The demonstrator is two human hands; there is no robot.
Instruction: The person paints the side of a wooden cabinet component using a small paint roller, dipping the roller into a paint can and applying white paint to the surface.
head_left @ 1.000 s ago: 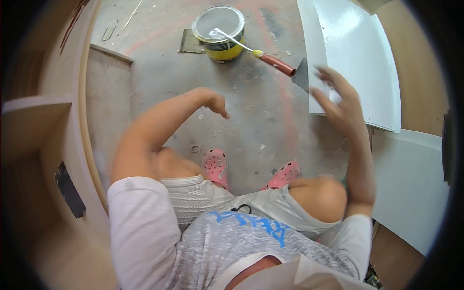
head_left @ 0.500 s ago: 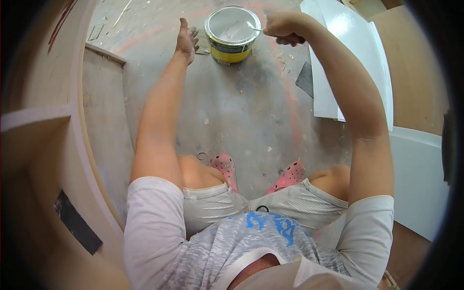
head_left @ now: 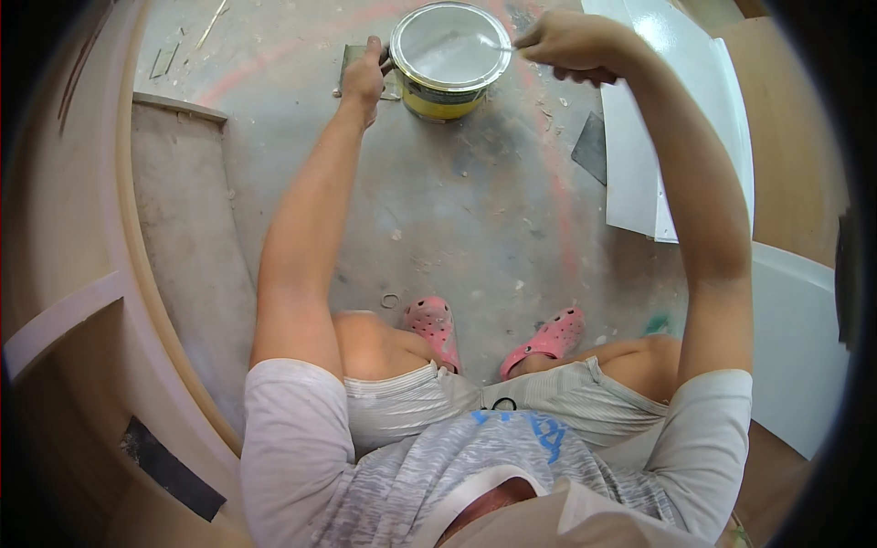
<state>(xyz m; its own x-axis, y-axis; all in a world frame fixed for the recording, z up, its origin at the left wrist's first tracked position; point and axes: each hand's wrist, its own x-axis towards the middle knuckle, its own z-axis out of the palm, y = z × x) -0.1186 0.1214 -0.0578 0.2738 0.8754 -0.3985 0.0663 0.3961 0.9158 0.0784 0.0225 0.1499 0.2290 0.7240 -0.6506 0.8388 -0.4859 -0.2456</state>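
A round bucket (head_left: 440, 102) with a yellow and dark label stands on the floor ahead of me, its metal rim bright. White paint-like material (head_left: 448, 46) shows inside it. My left hand (head_left: 365, 84) is at the bucket's left side, thumb up, its fingers curled against the wall below the rim. Over the right rim, my right hand (head_left: 580, 44) is closed around a thin, light stick-like tool (head_left: 508, 47). Only a short piece of that tool shows; its kind and its far end cannot be made out.
Glossy white panels (head_left: 630, 173) lie to the right, with a dark grey sheet (head_left: 591, 149) by their edge. A small flat piece (head_left: 352, 66) lies behind my left hand. Wooden cabinet frames (head_left: 137, 228) rise at left. My pink clogs (head_left: 431, 327) rest on the stained floor (head_left: 438, 219).
My left hand has moved from open beside the bucket to against its side. The right hand keeps the tool at the right rim. The view has shifted slightly.
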